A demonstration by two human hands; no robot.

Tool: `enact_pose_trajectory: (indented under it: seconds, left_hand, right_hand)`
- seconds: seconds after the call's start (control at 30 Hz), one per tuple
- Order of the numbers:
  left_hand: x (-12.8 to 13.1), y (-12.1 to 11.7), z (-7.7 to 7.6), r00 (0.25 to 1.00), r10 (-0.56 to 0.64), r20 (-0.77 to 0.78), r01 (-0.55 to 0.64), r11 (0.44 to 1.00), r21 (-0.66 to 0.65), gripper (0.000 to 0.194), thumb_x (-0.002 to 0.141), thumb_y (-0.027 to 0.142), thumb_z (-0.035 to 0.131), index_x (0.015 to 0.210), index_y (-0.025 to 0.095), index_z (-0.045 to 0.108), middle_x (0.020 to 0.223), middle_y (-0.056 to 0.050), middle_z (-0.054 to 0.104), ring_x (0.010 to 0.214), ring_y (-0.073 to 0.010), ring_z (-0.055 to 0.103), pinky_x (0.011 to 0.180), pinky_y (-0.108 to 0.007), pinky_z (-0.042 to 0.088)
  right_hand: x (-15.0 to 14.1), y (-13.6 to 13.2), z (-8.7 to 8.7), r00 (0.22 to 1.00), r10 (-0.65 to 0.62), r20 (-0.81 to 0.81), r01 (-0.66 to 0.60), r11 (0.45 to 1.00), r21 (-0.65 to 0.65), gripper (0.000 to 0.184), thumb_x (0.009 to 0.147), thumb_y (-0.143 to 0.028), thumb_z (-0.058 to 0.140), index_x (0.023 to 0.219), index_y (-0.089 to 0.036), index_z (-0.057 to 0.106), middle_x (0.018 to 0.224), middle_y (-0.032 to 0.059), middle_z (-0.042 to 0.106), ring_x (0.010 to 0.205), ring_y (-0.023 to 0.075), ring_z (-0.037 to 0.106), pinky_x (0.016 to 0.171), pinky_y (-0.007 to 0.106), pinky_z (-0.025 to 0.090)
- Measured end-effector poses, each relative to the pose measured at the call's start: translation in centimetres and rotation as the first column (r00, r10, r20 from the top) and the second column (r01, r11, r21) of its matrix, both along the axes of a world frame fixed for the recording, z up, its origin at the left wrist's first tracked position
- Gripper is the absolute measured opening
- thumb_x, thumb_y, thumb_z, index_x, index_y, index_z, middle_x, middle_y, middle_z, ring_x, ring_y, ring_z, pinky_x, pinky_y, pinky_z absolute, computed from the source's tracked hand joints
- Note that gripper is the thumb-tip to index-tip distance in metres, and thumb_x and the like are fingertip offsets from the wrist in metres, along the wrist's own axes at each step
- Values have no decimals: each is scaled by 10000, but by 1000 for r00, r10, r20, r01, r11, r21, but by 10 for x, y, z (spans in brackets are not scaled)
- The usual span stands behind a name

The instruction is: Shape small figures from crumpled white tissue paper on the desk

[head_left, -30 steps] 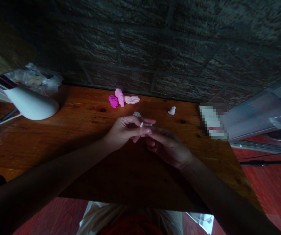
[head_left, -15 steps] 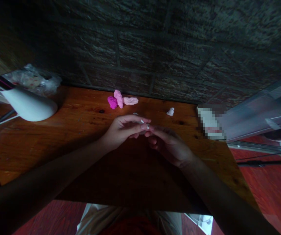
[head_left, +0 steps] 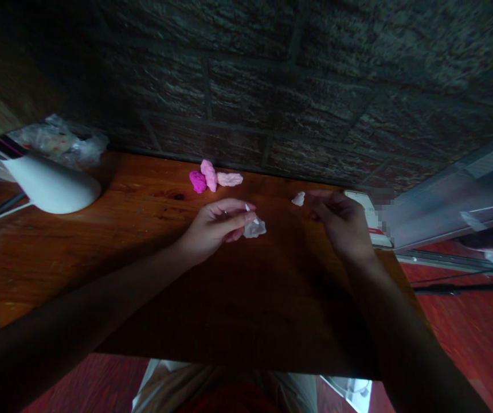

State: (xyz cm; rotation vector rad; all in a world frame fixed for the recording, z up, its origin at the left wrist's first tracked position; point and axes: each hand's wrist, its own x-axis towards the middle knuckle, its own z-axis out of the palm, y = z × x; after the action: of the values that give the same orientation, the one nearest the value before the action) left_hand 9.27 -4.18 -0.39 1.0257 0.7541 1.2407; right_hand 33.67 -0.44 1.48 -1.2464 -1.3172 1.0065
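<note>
My left hand [head_left: 225, 222] is above the middle of the wooden table, thumb and fingers pinched on a thin white stick [head_left: 251, 213] that looks like modelling clay. Just under those fingertips is a pale, translucent flat piece [head_left: 255, 229]; whether it is held or lies on the table I cannot tell. Farther right, my right hand [head_left: 336, 215] reaches forward with its fingers a little apart, slightly blurred. Its fingertips are close beside a small white lump of clay [head_left: 298, 199] on the table.
Near the wall lie a magenta lump [head_left: 198, 181], a pink lump [head_left: 208, 175] and a pale pink lump [head_left: 230, 179]. A white cone-shaped object [head_left: 59, 184] with a cable and crumpled plastic [head_left: 77, 144] are at left. A phone [head_left: 369, 215] lies behind my right hand. A dark stone wall [head_left: 238, 97] bounds the table.
My right hand has left my left hand's fingertips and moved right and away from me to the white lump. My left hand stays nearly in place, its white stick now more visible.
</note>
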Motion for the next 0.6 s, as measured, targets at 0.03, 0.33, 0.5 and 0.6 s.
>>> enact_pose_trajectory:
  seconds: [0.03,0.33,0.5,0.6]
  left_hand:
    - [0,0,0,1000,0,12,0,1000,-12,316,719,307,938,953,186,764,716,18,705,472,-45,520,419,-155,327]
    - [0,1,-3,1000,-5,15,5,1000,-10,360,748,299,915,1035,202,721,760,9,751,455,-48,527,407,-160,319]
    - [2,2,-7,999,43,2,-43,999,11,298,733,319,923,912,181,729,714,11,732,454,-50,530,405,-159,327]
    - [2,2,-6,998,54,-18,-54,998,16,349,726,302,924,993,193,728,711,21,732,440,-43,514,403,-156,321]
  right_hand:
    - [10,9,-5,994,-92,55,90,995,37,347,705,-434,861,945,-200,772,936,55,771,686,149,630,625,301,492]
    - [25,42,-42,854,-54,518,38,998,41,382,826,-380,754,1163,-204,727,1179,119,800,1067,318,768,938,456,599]
    - [18,42,-39,804,-80,589,47,996,72,308,864,-360,744,1134,-211,754,1116,105,826,1019,306,793,964,456,600]
    - [18,40,-38,814,-78,576,39,996,79,231,865,-366,752,1046,-226,777,1068,86,836,960,283,802,916,421,616]
